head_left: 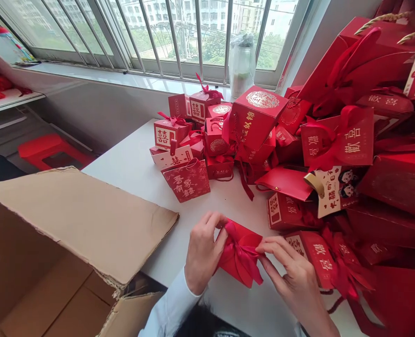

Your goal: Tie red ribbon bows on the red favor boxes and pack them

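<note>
My left grip [204,252] is closed on the upper edge of a red gift pouch [237,267], fingers curled over the fold. My right grip [296,274] reaches in from the other side, with the fingertips [263,248] pinched on a loop of the satin bow [240,248]. The pouch is held between both grips over the white counter [228,206], directly in front of me; I cannot tell whether its base is touching the surface.

Handling notes: steady the pouch with the left grip only. Adjust the loops with the right fingertips, applying light, even tension so the satin stays flat and the bow stays centred.

A red carton [307,257] lies just beside my right grip, among a heap of red gift boxes [337,138]. A cardboard carton [70,220] stands to my left.
</note>
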Demonstrator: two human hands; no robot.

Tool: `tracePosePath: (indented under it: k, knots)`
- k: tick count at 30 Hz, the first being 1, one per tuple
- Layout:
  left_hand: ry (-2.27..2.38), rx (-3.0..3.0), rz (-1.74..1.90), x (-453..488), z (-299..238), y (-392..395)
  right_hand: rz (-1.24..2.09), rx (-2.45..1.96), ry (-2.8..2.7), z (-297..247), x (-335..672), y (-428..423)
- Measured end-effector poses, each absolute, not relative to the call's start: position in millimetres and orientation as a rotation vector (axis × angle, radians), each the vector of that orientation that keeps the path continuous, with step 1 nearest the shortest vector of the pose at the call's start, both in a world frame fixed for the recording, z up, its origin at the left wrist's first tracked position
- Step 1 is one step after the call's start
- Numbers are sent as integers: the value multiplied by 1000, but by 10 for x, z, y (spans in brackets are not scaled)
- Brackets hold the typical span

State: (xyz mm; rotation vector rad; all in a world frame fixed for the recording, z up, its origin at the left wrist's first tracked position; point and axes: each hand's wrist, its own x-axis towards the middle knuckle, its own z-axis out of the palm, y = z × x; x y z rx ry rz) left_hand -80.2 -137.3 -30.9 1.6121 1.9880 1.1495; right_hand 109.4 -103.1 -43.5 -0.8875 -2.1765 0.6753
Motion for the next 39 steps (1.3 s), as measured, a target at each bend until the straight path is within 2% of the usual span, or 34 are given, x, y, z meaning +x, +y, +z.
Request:
tracePosePath:
  k: [10, 19, 27, 33, 36, 39]
  knots:
    - [2035, 1541, 1198, -811, -375, -1415, 299, -749, -2261, -588, 1166, -1137]
    - [2053, 1527, 1195, -811, -419, -1425, 97, -659, -2297, -780, 1228, -1177]
    - [2055, 1490, 1196, -797, -410, -1418, 104, -678, -2325, -781, 1213, -1158]
    - [1823, 1381, 1046, -929, -298, -1523, 282, -810, -2155, -675, 1331, -1196]
    - [1801, 1473, 966, -996, -206, -1681, 309, -903, -2015, -639, 1404, -1245]
    - [1954, 1696, 1066, -969, -106, -1809, 291, -851, -1990, -651, 1389, -1294]
